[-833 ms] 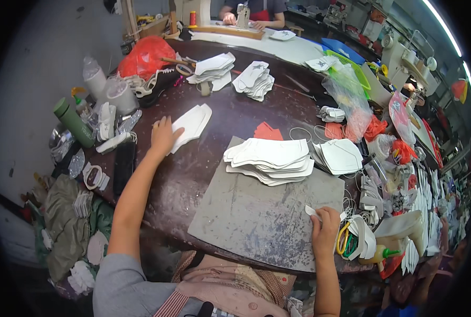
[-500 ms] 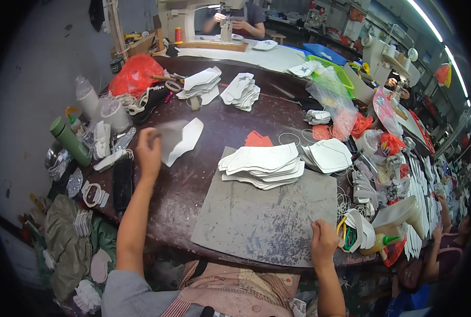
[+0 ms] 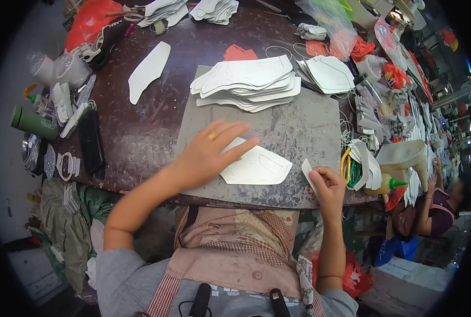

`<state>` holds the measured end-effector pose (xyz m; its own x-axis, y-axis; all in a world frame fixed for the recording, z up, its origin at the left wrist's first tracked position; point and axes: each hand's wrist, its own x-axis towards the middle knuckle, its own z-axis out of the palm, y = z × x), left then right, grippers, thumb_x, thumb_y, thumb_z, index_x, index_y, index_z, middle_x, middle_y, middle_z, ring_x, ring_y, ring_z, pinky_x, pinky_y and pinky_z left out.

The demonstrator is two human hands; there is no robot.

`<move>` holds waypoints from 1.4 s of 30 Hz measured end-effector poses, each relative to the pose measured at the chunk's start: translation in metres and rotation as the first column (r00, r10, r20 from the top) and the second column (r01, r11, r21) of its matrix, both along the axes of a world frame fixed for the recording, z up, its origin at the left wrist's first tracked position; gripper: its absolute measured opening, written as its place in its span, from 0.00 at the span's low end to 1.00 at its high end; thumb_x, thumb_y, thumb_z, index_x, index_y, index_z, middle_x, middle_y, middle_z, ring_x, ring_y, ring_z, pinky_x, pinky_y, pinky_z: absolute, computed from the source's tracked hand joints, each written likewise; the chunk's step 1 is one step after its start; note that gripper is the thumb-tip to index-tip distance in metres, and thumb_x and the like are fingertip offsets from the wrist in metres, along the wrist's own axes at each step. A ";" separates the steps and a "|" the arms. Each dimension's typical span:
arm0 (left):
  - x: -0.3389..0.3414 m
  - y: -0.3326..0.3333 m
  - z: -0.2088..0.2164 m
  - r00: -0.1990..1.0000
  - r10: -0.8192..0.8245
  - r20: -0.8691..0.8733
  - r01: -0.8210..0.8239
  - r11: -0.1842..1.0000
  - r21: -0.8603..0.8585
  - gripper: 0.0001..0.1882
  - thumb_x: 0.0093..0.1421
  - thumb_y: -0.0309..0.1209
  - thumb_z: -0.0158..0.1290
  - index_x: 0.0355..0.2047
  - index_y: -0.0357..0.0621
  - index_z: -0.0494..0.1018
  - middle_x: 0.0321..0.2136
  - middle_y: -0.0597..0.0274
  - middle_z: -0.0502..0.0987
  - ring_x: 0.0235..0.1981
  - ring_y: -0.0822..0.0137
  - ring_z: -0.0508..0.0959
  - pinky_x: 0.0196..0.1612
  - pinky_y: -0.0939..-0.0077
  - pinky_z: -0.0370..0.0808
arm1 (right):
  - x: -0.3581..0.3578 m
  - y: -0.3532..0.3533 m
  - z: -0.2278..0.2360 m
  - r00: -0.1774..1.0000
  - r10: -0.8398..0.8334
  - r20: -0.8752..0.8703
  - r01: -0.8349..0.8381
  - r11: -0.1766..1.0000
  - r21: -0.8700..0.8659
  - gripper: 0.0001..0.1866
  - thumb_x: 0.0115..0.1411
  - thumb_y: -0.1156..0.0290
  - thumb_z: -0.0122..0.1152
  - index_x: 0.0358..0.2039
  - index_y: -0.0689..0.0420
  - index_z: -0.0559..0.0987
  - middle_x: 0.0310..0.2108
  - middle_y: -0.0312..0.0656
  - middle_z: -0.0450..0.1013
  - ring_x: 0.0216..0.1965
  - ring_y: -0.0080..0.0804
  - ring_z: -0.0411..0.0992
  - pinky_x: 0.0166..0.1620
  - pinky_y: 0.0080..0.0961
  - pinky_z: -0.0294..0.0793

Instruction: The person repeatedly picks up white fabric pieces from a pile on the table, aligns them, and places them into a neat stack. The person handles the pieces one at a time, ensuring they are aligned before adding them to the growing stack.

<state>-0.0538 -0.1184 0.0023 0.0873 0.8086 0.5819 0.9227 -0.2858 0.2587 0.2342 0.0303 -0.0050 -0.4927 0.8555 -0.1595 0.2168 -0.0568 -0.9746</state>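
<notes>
A white cut piece [image 3: 262, 166] with a stitched or drawn outline lies flat near the front of the grey mat [image 3: 320, 127]. My left hand [image 3: 212, 150] is over its left end, fingers stretched out; whether they touch it I cannot tell. At the mat's right front, my right hand [image 3: 328, 185] pinches a small white pointed piece [image 3: 308, 171] between thumb and fingers. Behind both hands, a stack of similar white pieces [image 3: 246, 76] sits on the mat's far part. One more white piece [image 3: 150, 71] lies alone on the dark table to the left.
A second white stack [image 3: 328, 74] stands right of the first, near a red piece [image 3: 239, 53]. Yellow-handled scissors [image 3: 344, 164] and a green-tipped bottle [image 3: 386, 183] are close to my right hand. Leftward are a dark phone [image 3: 91, 140] and a green flask [image 3: 32, 122].
My left hand has come from the far left to the mat, leaving a white piece on the table. Another white piece now lies on the mat's front. The view has tilted downward.
</notes>
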 end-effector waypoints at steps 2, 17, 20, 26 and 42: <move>0.015 -0.036 -0.002 0.994 0.104 0.030 -0.104 0.994 0.018 0.21 0.55 0.24 0.55 0.51 0.40 0.77 0.48 0.52 0.78 0.50 0.56 0.76 0.53 0.58 0.72 | -0.011 -0.002 0.026 0.983 0.152 0.105 -0.151 0.988 -0.022 0.05 0.61 0.75 0.66 0.35 0.64 0.82 0.29 0.35 0.77 0.28 0.15 0.72 0.28 0.13 0.70; 0.053 -0.091 -0.034 0.931 0.297 0.214 -0.265 0.950 -0.166 0.24 0.59 0.23 0.57 0.56 0.35 0.69 0.52 0.55 0.79 0.55 0.56 0.78 0.61 0.54 0.68 | -0.114 -0.027 0.032 0.646 0.667 0.372 -0.690 0.719 -0.091 0.09 0.57 0.69 0.69 0.31 0.64 0.85 0.21 0.46 0.77 0.22 0.29 0.75 0.29 0.26 0.72; 0.056 -0.099 -0.042 0.886 0.316 0.339 -0.323 0.946 -0.037 0.23 0.58 0.24 0.58 0.55 0.37 0.70 0.52 0.53 0.79 0.52 0.54 0.79 0.60 0.55 0.69 | -0.116 -0.027 0.033 0.637 0.656 0.406 -0.695 0.716 -0.066 0.09 0.57 0.70 0.69 0.31 0.64 0.84 0.21 0.46 0.77 0.21 0.29 0.74 0.29 0.26 0.72; 0.072 -0.108 -0.043 0.951 0.189 0.246 -0.191 0.982 -0.017 0.21 0.61 0.30 0.58 0.54 0.41 0.71 0.53 0.56 0.79 0.54 0.58 0.76 0.58 0.58 0.71 | -0.117 -0.028 0.033 0.630 0.646 0.430 -0.689 0.721 -0.073 0.09 0.57 0.70 0.69 0.31 0.64 0.84 0.21 0.46 0.77 0.21 0.29 0.74 0.29 0.26 0.72; 0.083 -0.090 -0.042 0.969 0.236 0.069 -0.211 0.941 -0.263 0.40 0.56 0.56 0.59 0.59 0.39 0.67 0.60 0.54 0.72 0.62 0.59 0.67 0.67 0.57 0.58 | -0.098 -0.012 0.067 0.574 0.635 0.517 -0.770 0.633 0.078 0.11 0.54 0.65 0.70 0.30 0.60 0.83 0.22 0.45 0.78 0.26 0.44 0.78 0.30 0.32 0.73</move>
